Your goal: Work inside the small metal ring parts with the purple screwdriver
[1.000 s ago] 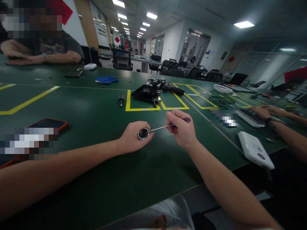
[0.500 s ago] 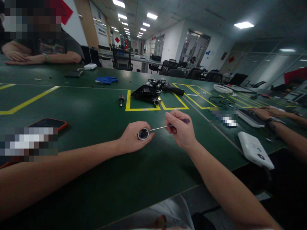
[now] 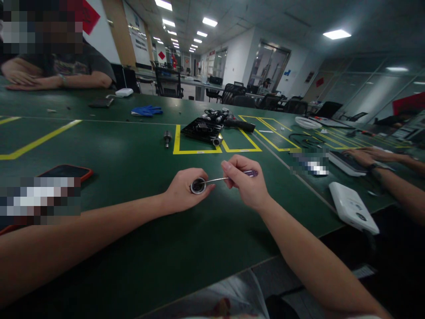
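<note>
My left hand (image 3: 184,189) is wrapped round a short metal cylinder (image 3: 198,186), its round open end turned toward me. The inside of the cylinder looks dark. In my right hand (image 3: 245,179) is a thin screwdriver (image 3: 215,180) with a purplish handle, pinched between thumb and fingers. Its slim shaft points left, and the tip reaches into the mouth of the cylinder; what the tip touches inside is hidden. Both hands are just above the green table (image 3: 186,261).
Ahead lie black parts in a plastic bag (image 3: 202,128) and a small metal fitting (image 3: 167,138). A blue glove (image 3: 146,110) is farther back. Phones (image 3: 66,173) rest at left, a white power bank (image 3: 353,208) at right. Other people sit at the far left and right.
My right hand has shifted a little left with the screwdriver, so its shaft goes deeper into the cylinder. My left hand has stayed in place.
</note>
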The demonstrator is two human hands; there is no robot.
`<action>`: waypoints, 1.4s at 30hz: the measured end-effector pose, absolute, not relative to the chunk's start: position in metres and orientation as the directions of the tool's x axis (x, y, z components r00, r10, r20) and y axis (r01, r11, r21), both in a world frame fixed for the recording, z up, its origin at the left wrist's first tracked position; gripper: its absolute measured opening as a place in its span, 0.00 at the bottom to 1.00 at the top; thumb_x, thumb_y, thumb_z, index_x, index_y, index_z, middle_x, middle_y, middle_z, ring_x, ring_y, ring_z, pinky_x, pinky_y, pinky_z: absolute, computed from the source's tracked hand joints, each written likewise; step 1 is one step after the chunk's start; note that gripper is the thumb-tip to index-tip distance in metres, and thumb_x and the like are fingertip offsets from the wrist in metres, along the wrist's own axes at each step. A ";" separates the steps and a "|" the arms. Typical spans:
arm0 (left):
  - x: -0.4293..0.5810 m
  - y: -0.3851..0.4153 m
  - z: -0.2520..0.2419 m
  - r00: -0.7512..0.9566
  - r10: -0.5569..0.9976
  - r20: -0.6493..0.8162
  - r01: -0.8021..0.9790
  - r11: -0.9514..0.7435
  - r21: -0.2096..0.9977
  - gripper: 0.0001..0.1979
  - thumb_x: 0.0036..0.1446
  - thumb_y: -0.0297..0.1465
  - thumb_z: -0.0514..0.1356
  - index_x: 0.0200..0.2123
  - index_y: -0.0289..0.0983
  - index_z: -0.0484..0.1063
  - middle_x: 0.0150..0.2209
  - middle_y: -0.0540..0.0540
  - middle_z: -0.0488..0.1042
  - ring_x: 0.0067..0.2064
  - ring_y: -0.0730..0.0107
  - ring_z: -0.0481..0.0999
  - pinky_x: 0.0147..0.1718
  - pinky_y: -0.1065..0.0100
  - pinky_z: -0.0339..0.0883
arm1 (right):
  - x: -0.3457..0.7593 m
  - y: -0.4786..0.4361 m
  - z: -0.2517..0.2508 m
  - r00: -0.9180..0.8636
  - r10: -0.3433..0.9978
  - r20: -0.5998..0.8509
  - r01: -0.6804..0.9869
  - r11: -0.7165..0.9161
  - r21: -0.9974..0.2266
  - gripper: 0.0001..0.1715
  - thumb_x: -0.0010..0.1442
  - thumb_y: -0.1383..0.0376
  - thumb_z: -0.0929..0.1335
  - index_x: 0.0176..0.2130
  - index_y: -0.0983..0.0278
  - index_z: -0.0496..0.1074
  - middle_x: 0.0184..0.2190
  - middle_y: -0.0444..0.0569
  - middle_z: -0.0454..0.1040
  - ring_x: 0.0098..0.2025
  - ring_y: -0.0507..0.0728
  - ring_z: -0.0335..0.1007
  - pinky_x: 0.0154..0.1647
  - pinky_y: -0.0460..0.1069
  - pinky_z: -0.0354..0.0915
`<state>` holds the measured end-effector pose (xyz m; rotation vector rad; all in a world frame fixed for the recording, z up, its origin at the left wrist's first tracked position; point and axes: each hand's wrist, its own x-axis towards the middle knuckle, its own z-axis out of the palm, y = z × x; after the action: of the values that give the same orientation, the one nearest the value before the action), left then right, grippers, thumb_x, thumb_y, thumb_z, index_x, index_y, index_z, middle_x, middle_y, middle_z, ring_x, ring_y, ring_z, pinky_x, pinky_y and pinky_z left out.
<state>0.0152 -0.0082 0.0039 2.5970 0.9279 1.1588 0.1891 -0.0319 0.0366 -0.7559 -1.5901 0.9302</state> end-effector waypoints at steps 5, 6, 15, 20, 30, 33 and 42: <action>0.015 -0.006 0.003 0.472 0.626 0.621 0.463 -0.775 0.430 0.11 0.51 0.35 0.60 0.24 0.35 0.64 0.22 0.53 0.66 0.23 0.78 0.65 0.22 0.75 0.58 | 0.198 -0.029 0.043 -0.141 0.878 0.458 -0.016 0.461 -0.887 0.18 0.55 0.60 0.67 0.18 0.65 0.64 0.11 0.37 0.61 0.14 0.44 0.53 0.15 0.42 0.49; 0.015 -0.006 0.004 0.465 0.636 0.615 0.456 -0.768 0.450 0.11 0.51 0.35 0.60 0.24 0.34 0.64 0.23 0.53 0.66 0.23 0.78 0.65 0.22 0.75 0.59 | 0.200 -0.028 0.045 -0.105 0.888 0.448 -0.042 0.446 -0.894 0.18 0.54 0.60 0.67 0.18 0.65 0.64 0.11 0.37 0.61 0.13 0.44 0.53 0.14 0.42 0.48; 0.013 0.003 0.018 0.255 0.816 0.519 0.410 -0.577 0.706 0.12 0.46 0.37 0.62 0.26 0.35 0.65 0.24 0.52 0.66 0.25 0.75 0.65 0.23 0.72 0.61 | 0.210 -0.018 0.050 0.086 0.941 0.328 -0.338 0.337 -0.879 0.16 0.51 0.63 0.68 0.17 0.64 0.63 0.11 0.37 0.60 0.11 0.44 0.51 0.10 0.42 0.42; 0.005 0.054 0.029 -0.041 0.945 0.324 0.204 -0.310 0.929 0.06 0.44 0.27 0.58 0.28 0.35 0.63 0.26 0.51 0.65 0.28 0.74 0.66 0.27 0.70 0.64 | 0.218 -0.014 0.054 0.118 0.953 0.280 -0.454 0.302 -0.838 0.16 0.52 0.63 0.67 0.17 0.65 0.63 0.10 0.37 0.57 0.11 0.43 0.48 0.11 0.41 0.41; 0.003 0.152 0.042 -0.162 0.947 0.278 0.584 -0.135 0.800 0.09 0.44 0.30 0.61 0.30 0.34 0.66 0.28 0.46 0.70 0.31 0.67 0.70 0.32 0.66 0.65 | 0.224 -0.014 0.058 0.120 0.954 0.276 -0.490 0.299 -0.819 0.16 0.51 0.62 0.68 0.18 0.64 0.62 0.09 0.36 0.57 0.11 0.42 0.46 0.11 0.41 0.41; 0.002 0.168 0.042 -0.170 0.932 0.321 0.710 -0.110 0.695 0.15 0.41 0.34 0.64 0.33 0.34 0.67 0.37 0.41 0.72 0.40 0.58 0.72 0.38 0.63 0.65 | 0.227 -0.012 0.059 0.134 0.949 0.285 -0.494 0.313 -0.811 0.16 0.51 0.61 0.68 0.18 0.64 0.62 0.09 0.36 0.57 0.11 0.42 0.46 0.11 0.41 0.41; -0.010 0.190 0.038 -0.212 0.922 0.323 0.896 0.052 0.441 0.24 0.42 0.46 0.63 0.34 0.32 0.70 0.41 0.31 0.72 0.49 0.40 0.66 0.43 0.53 0.60 | 0.225 -0.012 0.061 0.132 0.947 0.294 -0.512 0.319 -0.798 0.16 0.52 0.62 0.67 0.17 0.65 0.62 0.09 0.36 0.56 0.10 0.42 0.45 0.11 0.41 0.39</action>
<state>-0.0100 0.1895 0.0381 1.9422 2.2447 0.8801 0.2254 -0.0123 0.0612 -0.5948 -0.9040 1.1543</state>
